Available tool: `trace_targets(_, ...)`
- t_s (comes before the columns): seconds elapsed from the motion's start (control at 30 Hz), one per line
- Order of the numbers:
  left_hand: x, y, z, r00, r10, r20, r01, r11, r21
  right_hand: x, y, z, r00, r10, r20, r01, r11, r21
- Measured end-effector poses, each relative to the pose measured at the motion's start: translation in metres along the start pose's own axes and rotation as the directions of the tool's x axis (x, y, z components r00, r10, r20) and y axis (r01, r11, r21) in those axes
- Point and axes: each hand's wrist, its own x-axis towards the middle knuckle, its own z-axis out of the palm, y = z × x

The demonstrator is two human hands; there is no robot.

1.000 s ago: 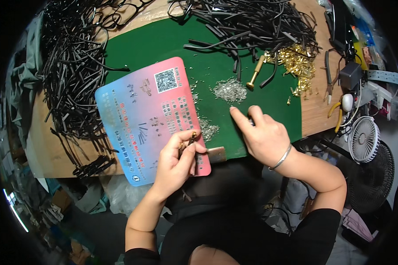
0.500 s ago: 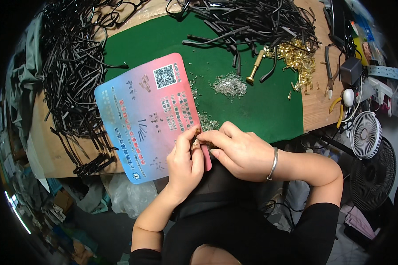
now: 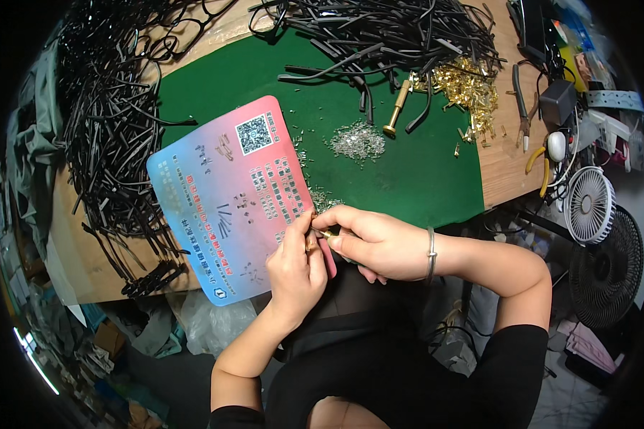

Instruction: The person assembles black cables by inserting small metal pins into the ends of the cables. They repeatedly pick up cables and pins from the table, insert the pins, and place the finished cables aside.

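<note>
Gold-coloured fitting (image 3: 310,244) pinched in the left hand (image 3: 293,268) over the card's near right, the right hand (image 3: 381,244) has come from the silver pieces (image 3: 358,141), gripping apparently a slim tool (image 3: 327,233), so both now work together.

**Wooden table (image 3: 508,171), crowded around a green mat (image 3: 429,175)**

We see the mat spread over the wood. Black strips (image 3: 111,136) heap along the table's left side, with glasses frames (image 3: 189,36) at their upper right and a small dark bundle (image 3: 154,279) near the front edge. On the mat we find a second black heap (image 3: 408,32) at the far side, silver bits (image 3: 359,141) mid-mat, a smaller silver pile (image 3: 325,202) beside the card (image 3: 193,189), and a brass tool (image 3: 398,107). The card covers the mat's left part and some wood. Gold pieces (image 3: 469,89) straddle the mat's right edge; pliers (image 3: 524,118) lie beyond.
</note>
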Motion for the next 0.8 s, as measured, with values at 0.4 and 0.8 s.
trace_targets(0.4,0.006,-0.001,-0.010,0.987,-0.097,0.129,0.109,0.990,-0.092,-0.006,0.014,0.017,0.905,-0.392,-0.166,0.152,0.661,-0.735)
trace_targets(0.8,0.020,-0.033,-0.035,0.930,0.350,0.110,-0.337,0.933,-0.125,-0.011,0.031,-0.018,0.722,-0.657,-0.217,0.218,0.514,-0.829)
